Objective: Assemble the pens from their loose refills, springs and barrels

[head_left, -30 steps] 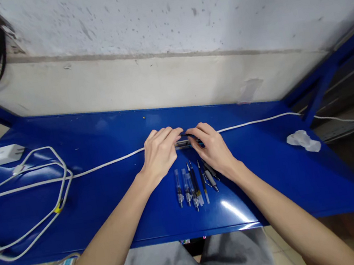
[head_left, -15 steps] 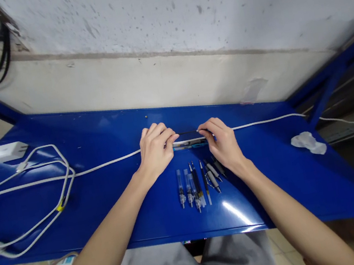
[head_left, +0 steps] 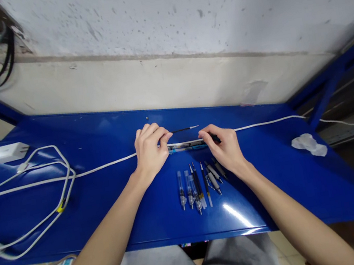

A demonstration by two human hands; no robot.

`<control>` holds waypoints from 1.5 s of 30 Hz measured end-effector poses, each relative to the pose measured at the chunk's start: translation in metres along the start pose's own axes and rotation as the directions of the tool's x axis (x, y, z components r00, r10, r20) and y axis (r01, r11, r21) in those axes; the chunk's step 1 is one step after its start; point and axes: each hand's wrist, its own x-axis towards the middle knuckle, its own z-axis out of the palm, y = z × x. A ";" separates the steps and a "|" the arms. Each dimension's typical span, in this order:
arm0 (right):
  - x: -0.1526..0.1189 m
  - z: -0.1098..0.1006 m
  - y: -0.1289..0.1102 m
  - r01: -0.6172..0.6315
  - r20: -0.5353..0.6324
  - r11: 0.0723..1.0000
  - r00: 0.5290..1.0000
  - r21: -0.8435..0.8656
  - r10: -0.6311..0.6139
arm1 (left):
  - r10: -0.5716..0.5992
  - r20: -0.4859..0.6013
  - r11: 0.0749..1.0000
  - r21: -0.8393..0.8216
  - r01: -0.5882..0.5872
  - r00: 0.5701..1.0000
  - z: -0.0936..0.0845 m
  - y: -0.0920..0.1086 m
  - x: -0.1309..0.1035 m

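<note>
My left hand (head_left: 152, 148) is closed in a pinch on a dark pen refill (head_left: 183, 129), whose pale tip points right, above the table. My right hand (head_left: 221, 145) has thumb and forefinger together just right of that tip. What they hold, if anything, is too small to see; a dark shape shows behind the curled fingers. Between the hands, pens (head_left: 186, 147) with blue parts lie beside the white cable (head_left: 110, 163). Nearer to me are clear pen barrels (head_left: 189, 189), loose refills (head_left: 205, 182) and grey pen grip sections (head_left: 212, 180) with pointed metal tips.
The blue table (head_left: 114, 206) backs onto a wall. On its left are a white adapter (head_left: 9, 152) and loops of white cable (head_left: 67, 164). A crumpled clear plastic piece (head_left: 308, 145) lies at the right. Blue frame bars (head_left: 328, 84) rise at both ends.
My right hand has let go of the refill's tip and moved slightly down. My left hand has drawn the refill a little left, and its pale tip now shows.
</note>
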 end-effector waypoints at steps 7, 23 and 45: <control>-0.001 0.005 0.002 0.095 0.338 0.994 0.935 0.057 -0.109 | 0.011 0.003 1.000 0.014 -0.011 1.000 0.001 -0.002 0.000; 0.005 -0.019 -0.008 -0.135 0.720 0.947 0.683 0.290 -0.123 | 0.006 0.005 1.000 0.010 -0.006 1.000 -0.001 -0.001 0.002; -0.005 -0.033 -0.011 0.013 0.817 1.000 0.575 0.026 -0.029 | 0.016 0.014 1.000 0.014 -0.016 1.000 0.001 -0.001 0.001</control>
